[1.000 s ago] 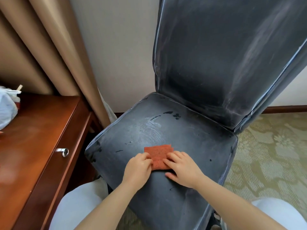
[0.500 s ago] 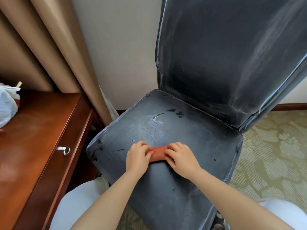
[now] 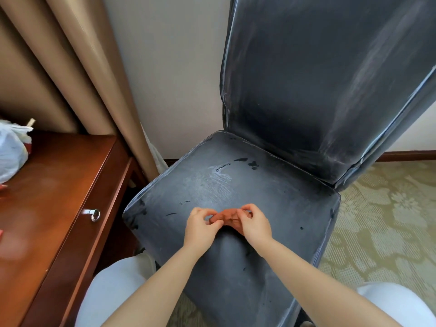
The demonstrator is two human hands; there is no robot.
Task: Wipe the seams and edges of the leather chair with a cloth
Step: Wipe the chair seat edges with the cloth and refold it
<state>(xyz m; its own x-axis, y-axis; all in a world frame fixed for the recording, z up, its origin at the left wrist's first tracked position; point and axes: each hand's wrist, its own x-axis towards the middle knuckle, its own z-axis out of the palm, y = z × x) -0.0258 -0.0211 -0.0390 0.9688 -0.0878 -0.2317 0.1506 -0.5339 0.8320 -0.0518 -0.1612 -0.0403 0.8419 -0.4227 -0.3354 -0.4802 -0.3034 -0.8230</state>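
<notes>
Orange cloth (image 3: 227,217), bunched over the middle of the leather chair (image 3: 271,197) seat and largely hidden by fingers; left hand (image 3: 201,228) and right hand (image 3: 256,226) each pinch one end with curled fingertips, wrists angled inward, forearms cut off below

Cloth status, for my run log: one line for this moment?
cloth: bunched over chair seat | left hand: pinching cloth | right hand: pinching cloth | seams: not yet wiped

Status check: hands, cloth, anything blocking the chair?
Both hands, left and right, pinching orange cloth over chair seat. Seams unobstructed.
</notes>
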